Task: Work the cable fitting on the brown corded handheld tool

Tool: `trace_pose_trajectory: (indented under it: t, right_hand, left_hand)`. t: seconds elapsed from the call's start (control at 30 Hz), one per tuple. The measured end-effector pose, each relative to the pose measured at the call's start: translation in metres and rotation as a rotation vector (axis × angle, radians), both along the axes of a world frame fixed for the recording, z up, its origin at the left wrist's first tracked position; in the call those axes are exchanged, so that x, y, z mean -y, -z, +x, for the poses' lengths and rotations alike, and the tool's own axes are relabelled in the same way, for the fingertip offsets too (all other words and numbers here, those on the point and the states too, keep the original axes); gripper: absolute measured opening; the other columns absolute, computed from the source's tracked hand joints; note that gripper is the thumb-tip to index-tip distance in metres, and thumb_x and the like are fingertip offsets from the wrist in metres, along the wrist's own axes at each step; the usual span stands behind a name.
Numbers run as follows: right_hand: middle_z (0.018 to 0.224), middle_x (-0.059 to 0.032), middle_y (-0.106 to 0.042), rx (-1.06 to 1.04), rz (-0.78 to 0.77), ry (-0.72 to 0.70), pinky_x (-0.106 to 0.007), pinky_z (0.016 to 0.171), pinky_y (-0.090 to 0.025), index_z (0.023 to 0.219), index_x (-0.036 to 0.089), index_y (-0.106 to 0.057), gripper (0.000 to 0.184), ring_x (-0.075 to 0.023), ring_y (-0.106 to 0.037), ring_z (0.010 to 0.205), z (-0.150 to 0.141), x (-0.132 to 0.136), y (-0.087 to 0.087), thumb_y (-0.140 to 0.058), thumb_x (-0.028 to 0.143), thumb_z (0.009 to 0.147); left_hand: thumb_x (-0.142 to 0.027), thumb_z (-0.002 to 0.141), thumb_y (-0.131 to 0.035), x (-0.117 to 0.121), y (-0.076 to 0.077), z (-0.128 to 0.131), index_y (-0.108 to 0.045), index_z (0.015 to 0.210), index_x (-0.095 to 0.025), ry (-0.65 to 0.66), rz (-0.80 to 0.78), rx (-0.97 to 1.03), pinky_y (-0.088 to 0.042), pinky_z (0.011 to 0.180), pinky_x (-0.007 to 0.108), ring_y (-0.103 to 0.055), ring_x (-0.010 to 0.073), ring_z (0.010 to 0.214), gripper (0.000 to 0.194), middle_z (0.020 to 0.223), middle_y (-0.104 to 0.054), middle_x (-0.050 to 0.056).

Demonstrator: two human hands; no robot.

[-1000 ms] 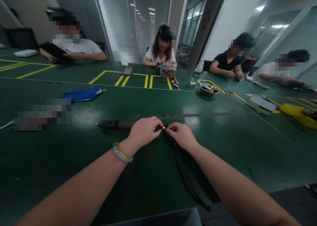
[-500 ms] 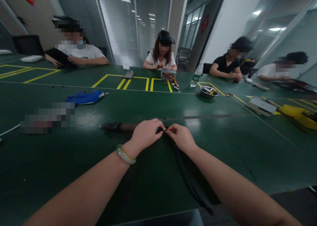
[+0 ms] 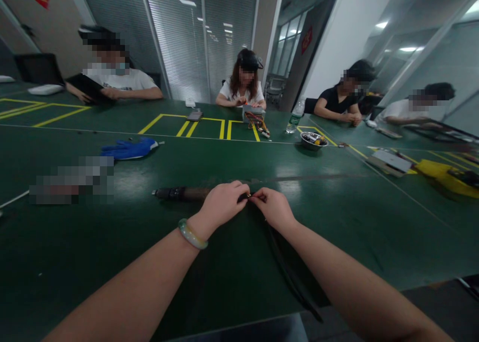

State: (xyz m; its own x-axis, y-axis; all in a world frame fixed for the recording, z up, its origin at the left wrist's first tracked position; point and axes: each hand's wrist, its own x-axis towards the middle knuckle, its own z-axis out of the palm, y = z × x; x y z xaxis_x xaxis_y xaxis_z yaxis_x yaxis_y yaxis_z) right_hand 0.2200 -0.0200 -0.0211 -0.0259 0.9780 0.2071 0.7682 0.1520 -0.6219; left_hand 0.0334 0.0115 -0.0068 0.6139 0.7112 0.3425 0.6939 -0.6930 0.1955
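Note:
An electric screwdriver [image 3: 183,194] lies on the green table with its chuck end pointing left. My left hand [image 3: 224,201] is closed around its rear part, which is mostly hidden. A small brass-coloured bit [image 3: 248,195] glints between the fingertips of both hands. With thumb and forefinger together, my right hand [image 3: 276,208] pinches at the end of a black cable [image 3: 286,269]. That cable runs down from under the right hand to the near table edge. The exact joint between cable and tool is too small to make out.
On the left lie a blue glove [image 3: 130,148] and a blurred-out object [image 3: 71,182]. Farther off stand a steel bowl [image 3: 313,141] of small parts and a water bottle [image 3: 295,117]. A yellow item [image 3: 445,177] lies right. Several people sit across the table.
The view has shifted slightly. Both hands keep nearly the same pose at the rear of the screwdriver, with the fingertips still meeting there.

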Motion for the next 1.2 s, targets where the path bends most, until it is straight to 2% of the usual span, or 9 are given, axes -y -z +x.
trace_pose_trajectory:
  t: [0.27, 0.5, 0.6, 0.73, 0.83, 0.9, 1.0, 1.1, 1.2]
  right_hand:
    - [0.081, 0.0025, -0.070, 0.063, 0.022, 0.041, -0.025, 0.065, -0.041, 0.084, 0.024, -0.069, 0.007, -0.0149, -0.063, 0.075, -0.005, 0.003, -0.004, -0.066, 0.029, 0.087]
    - [0.089, -0.0007, -0.068, 0.247, 0.085, 0.047, -0.029, 0.075, -0.044, 0.088, 0.023, -0.069, 0.006, -0.0178, -0.062, 0.082, -0.010, 0.007, -0.013, -0.064, 0.027, 0.089]
    - [0.107, -0.0038, -0.063, 0.291, 0.135, 0.058, -0.033, 0.085, -0.044, 0.086, 0.022, -0.069, 0.006, -0.0193, -0.061, 0.091, -0.011, 0.007, -0.013, -0.065, 0.026, 0.088]
    - [0.134, -0.0051, -0.051, 0.226, 0.128, -0.013, -0.034, 0.097, -0.041, 0.082, 0.020, -0.066, 0.006, -0.0197, -0.058, 0.108, -0.008, 0.000, -0.010, -0.063, 0.021, 0.087]
    - [0.123, -0.0052, -0.060, 0.162, 0.059, -0.078, -0.032, 0.096, -0.041, 0.079, 0.019, -0.061, 0.009, -0.0184, -0.057, 0.110, -0.006, -0.008, -0.007, -0.061, 0.015, 0.087]
    - [0.107, -0.0044, -0.065, 0.154, 0.022, -0.085, -0.030, 0.089, -0.042, 0.080, 0.019, -0.060, 0.009, -0.0175, -0.059, 0.101, -0.006, -0.011, -0.006, -0.060, 0.013, 0.087]
    - [0.090, -0.0031, -0.064, 0.179, 0.001, -0.057, -0.027, 0.077, -0.042, 0.081, 0.018, -0.058, 0.008, -0.0165, -0.058, 0.086, -0.008, -0.013, -0.006, -0.058, 0.012, 0.086]
    - [0.087, -0.0036, -0.062, 0.178, -0.006, -0.031, -0.026, 0.073, -0.040, 0.080, 0.017, -0.058, 0.008, -0.0161, -0.056, 0.083, -0.012, -0.013, -0.008, -0.058, 0.011, 0.085]
    - [0.085, -0.0032, -0.063, 0.154, -0.072, -0.015, -0.025, 0.070, -0.039, 0.081, 0.017, -0.061, 0.004, -0.0157, -0.057, 0.079, -0.011, -0.018, -0.011, -0.061, 0.016, 0.084]
  left_hand:
    - [-0.031, 0.084, -0.063, 0.002, 0.001, -0.001, -0.051, 0.116, -0.027, -0.072, -0.041, 0.056, -0.048, 0.079, 0.034, -0.064, 0.0219, 0.090, 0.034, 0.106, -0.065, 0.002]
    - [-0.027, 0.083, -0.060, 0.009, -0.004, -0.003, -0.049, 0.117, -0.023, -0.052, -0.006, 0.122, -0.047, 0.088, 0.037, -0.062, 0.0237, 0.098, 0.035, 0.106, -0.064, 0.005]
    - [-0.022, 0.081, -0.057, 0.011, -0.005, -0.003, -0.050, 0.112, -0.022, -0.049, -0.003, 0.158, -0.046, 0.091, 0.038, -0.061, 0.0237, 0.100, 0.032, 0.104, -0.063, 0.006]
    - [-0.020, 0.080, -0.054, 0.010, -0.005, -0.005, -0.049, 0.110, -0.022, -0.047, -0.049, 0.152, -0.048, 0.081, 0.036, -0.062, 0.0230, 0.091, 0.031, 0.097, -0.064, 0.005]
    - [-0.020, 0.078, -0.054, 0.009, -0.003, -0.006, -0.048, 0.110, -0.023, -0.042, -0.057, 0.150, -0.048, 0.080, 0.036, -0.062, 0.0232, 0.089, 0.033, 0.096, -0.064, 0.004]
    - [-0.019, 0.077, -0.055, 0.009, -0.002, -0.006, -0.048, 0.110, -0.023, -0.041, -0.059, 0.153, -0.048, 0.080, 0.036, -0.062, 0.0234, 0.088, 0.034, 0.095, -0.063, 0.005]
    - [-0.019, 0.077, -0.056, 0.011, -0.003, -0.005, -0.048, 0.111, -0.022, -0.046, -0.040, 0.189, -0.048, 0.085, 0.038, -0.062, 0.0242, 0.093, 0.035, 0.098, -0.063, 0.006]
    - [-0.021, 0.078, -0.058, 0.015, -0.009, -0.003, -0.049, 0.112, -0.021, -0.069, 0.029, 0.284, -0.045, 0.096, 0.040, -0.059, 0.0247, 0.104, 0.035, 0.106, -0.062, 0.007]
    - [-0.020, 0.083, -0.054, 0.020, -0.017, -0.005, -0.050, 0.111, -0.021, -0.038, 0.047, 0.334, -0.045, 0.094, 0.039, -0.059, 0.0227, 0.102, 0.028, 0.107, -0.062, 0.006]
